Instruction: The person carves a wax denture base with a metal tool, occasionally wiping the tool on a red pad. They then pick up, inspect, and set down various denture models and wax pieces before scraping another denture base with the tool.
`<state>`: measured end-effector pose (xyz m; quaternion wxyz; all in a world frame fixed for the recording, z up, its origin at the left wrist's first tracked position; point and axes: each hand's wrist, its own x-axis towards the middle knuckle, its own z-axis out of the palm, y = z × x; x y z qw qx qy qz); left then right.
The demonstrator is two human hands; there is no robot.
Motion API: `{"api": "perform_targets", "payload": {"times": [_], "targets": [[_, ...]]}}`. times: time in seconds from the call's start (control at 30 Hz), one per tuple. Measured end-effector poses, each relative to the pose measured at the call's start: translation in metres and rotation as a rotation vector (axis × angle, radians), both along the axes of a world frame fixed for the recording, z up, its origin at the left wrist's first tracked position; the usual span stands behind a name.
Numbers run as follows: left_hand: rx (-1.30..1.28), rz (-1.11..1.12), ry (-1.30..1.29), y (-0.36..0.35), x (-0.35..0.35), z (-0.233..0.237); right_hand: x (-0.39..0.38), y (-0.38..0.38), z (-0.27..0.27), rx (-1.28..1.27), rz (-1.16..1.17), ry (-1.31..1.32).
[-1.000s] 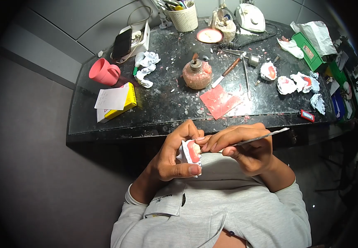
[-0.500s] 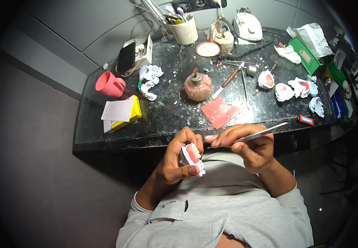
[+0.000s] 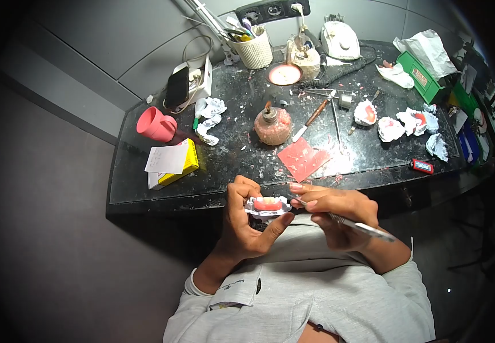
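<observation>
Below the counter (image 3: pixel 241 166) edge, the left hand (image 3: pixel 244 223) grips the dental model (image 3: pixel 268 204), now turned level, and the right hand (image 3: pixel 336 214), closed on a metal tool (image 3: pixel 355 224), has dropped its handle, tip seemingly at the model.

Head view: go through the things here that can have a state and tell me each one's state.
dental cast, held, wax side up
left hand, closed around the dental cast
metal instrument, held, tip at the cast's edge
right hand, closed on the metal instrument
spirit lamp, upright, flame unclear
pink wax sheet, flat on the bench
phone, propped up, screen dark
</observation>
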<state>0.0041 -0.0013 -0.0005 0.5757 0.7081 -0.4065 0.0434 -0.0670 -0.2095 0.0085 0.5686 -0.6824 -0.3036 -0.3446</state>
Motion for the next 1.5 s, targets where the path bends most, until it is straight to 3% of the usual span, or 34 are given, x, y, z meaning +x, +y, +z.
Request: {"api": "perform_targets", "payload": {"times": [0.2,0.47,1.5], "targets": [[0.023,0.047,-0.075,0.002,0.000,-0.003,-0.002,0.002,0.010,-0.236,-0.071,-0.043],[-0.111,-0.208,0.260,0.005,-0.001,0.000,-0.003,0.011,0.007,-0.146,0.035,-0.021],[-0.172,-0.304,0.524,0.007,-0.006,0.010,-0.006,0.012,0.010,-0.125,0.063,0.053]]}}
